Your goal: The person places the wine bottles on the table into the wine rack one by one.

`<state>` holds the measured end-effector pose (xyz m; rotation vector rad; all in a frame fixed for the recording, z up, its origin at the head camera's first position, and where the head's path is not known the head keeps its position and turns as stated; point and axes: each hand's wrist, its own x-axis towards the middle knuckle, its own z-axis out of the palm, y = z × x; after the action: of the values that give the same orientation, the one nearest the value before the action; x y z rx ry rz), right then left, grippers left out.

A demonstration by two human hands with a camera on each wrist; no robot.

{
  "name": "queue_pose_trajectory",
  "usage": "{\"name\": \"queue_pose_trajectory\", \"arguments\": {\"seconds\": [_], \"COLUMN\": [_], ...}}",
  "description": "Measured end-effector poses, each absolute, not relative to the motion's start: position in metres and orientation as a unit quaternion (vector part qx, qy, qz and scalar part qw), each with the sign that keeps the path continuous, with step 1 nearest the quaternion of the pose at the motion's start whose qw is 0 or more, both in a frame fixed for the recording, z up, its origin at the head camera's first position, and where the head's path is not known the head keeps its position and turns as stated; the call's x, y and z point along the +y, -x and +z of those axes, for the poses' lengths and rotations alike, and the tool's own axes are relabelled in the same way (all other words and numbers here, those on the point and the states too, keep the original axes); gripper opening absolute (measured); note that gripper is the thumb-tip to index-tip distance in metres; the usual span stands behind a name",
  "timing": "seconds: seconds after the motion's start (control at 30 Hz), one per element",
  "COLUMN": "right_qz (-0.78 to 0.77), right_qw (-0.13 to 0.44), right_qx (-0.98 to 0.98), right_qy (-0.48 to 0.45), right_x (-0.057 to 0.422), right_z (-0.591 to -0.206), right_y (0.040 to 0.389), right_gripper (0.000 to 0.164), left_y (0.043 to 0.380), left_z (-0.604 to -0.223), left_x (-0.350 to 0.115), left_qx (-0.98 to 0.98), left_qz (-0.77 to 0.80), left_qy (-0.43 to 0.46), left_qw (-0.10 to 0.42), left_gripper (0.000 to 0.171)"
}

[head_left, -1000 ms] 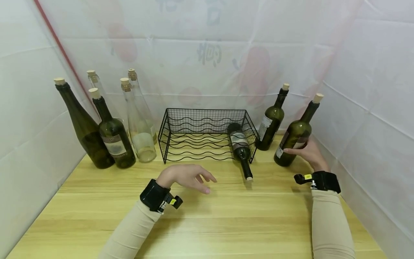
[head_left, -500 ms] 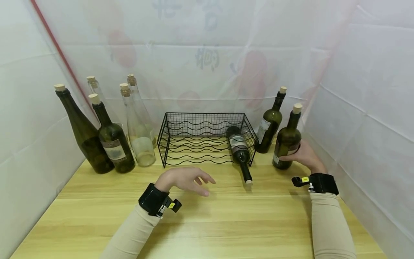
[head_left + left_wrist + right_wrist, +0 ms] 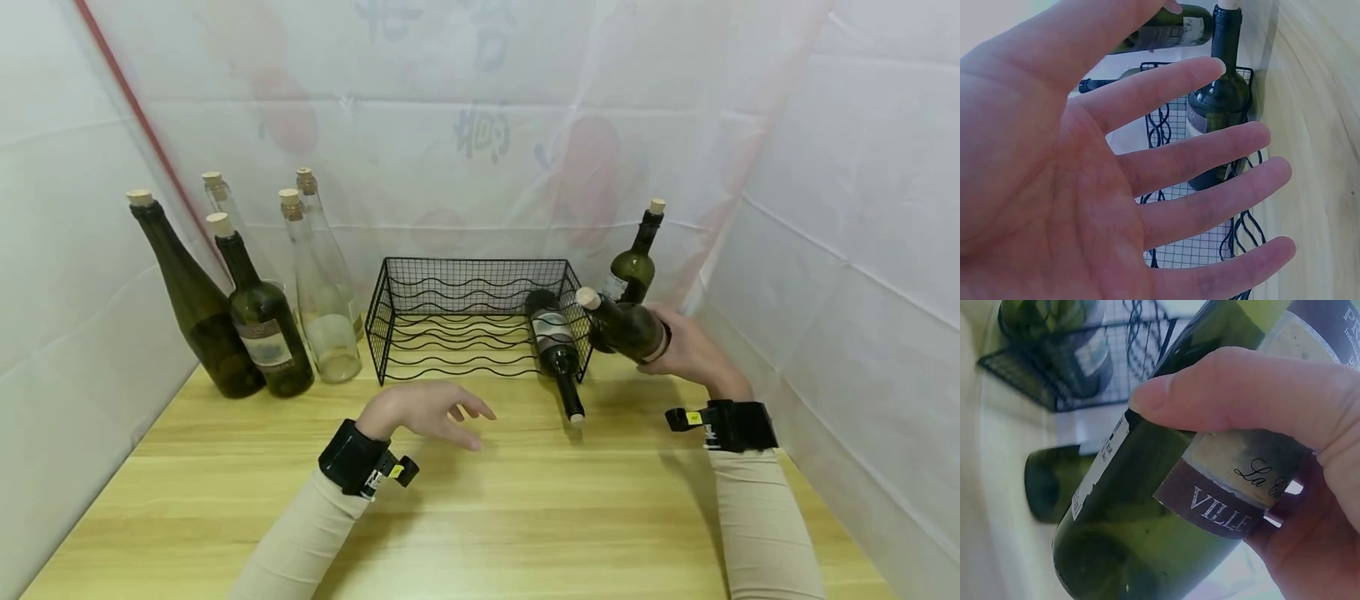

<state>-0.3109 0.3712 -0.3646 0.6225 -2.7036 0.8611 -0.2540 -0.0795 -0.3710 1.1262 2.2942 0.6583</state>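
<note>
Watching remotely, I note right hand (image 3: 692, 352) gripping tilted green bottle (image 3: 628, 330) round its body, probably for balance; left hand (image 3: 426, 407) spread, holding nothing.

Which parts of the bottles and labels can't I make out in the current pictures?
Head view: the standing bottle's lower body, mostly hidden behind the held bottle.
Right wrist view: the held bottle's mouth end, cut off by the frame edge; its label's full wording, partly covered by the right hand.
Left wrist view: the racked bottle's lower half, partly behind the left hand's fingers.
</note>
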Motion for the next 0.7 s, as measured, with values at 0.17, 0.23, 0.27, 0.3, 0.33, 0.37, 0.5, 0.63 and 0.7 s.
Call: {"name": "queue_pose_trajectory", "arguments": {"seconds": [0.17, 0.23, 0.27, 0.3, 0.33, 0.37, 0.5, 0.63, 0.7], "right_qz": [0.243, 0.224, 0.212, 0.202, 0.194, 0.188, 0.176, 0.16, 0.153], "right_qw": [0.144, 0.149, 0.153, 0.159, 0.165, 0.172, 0.189, 0.192, 0.192], "right_qx": [-0.923, -0.923, -0.923, -0.921, -0.919, -0.917, -0.902, -0.897, -0.897], "right_qy": [-0.259, -0.275, -0.283, -0.292, -0.3, -0.309, -0.347, -0.364, -0.368], "right_x": [0.349, 0.342, 0.338, 0.335, 0.331, 0.328, 0.317, 0.308, 0.304], "right_z": [-0.353, -0.35, -0.348, -0.347, -0.346, -0.345, -0.343, -0.342, -0.343], "right_y": [0.303, 0.3, 0.298, 0.297, 0.295, 0.294, 0.29, 0.287, 0.286], "right_gripper": [0.094, 0.094, 0.094, 0.094, 0.093, 0.092, 0.087, 0.083, 0.083], "left_y": [0.254, 0.253, 0.253, 0.253, 0.253, 0.254, 0.255, 0.257, 0.256], "left_z": [-0.366, -0.365, -0.364, -0.363, -0.363, -0.362, -0.359, -0.358, -0.357], "left_x": [-0.082, -0.084, -0.085, -0.086, -0.087, -0.088, -0.091, -0.094, -0.095], "left_qx": [0.839, 0.838, 0.837, 0.837, 0.837, 0.837, 0.835, 0.836, 0.84], "left_qz": [0.25, 0.253, 0.254, 0.256, 0.256, 0.256, 0.26, 0.268, 0.269], "left_qy": [-0.415, -0.417, -0.42, -0.421, -0.423, -0.424, -0.428, -0.42, -0.41], "left_qw": [0.248, 0.244, 0.241, 0.238, 0.235, 0.231, 0.227, 0.23, 0.23], "left_gripper": [0.052, 0.052, 0.052, 0.053, 0.053, 0.053, 0.054, 0.058, 0.061]}}
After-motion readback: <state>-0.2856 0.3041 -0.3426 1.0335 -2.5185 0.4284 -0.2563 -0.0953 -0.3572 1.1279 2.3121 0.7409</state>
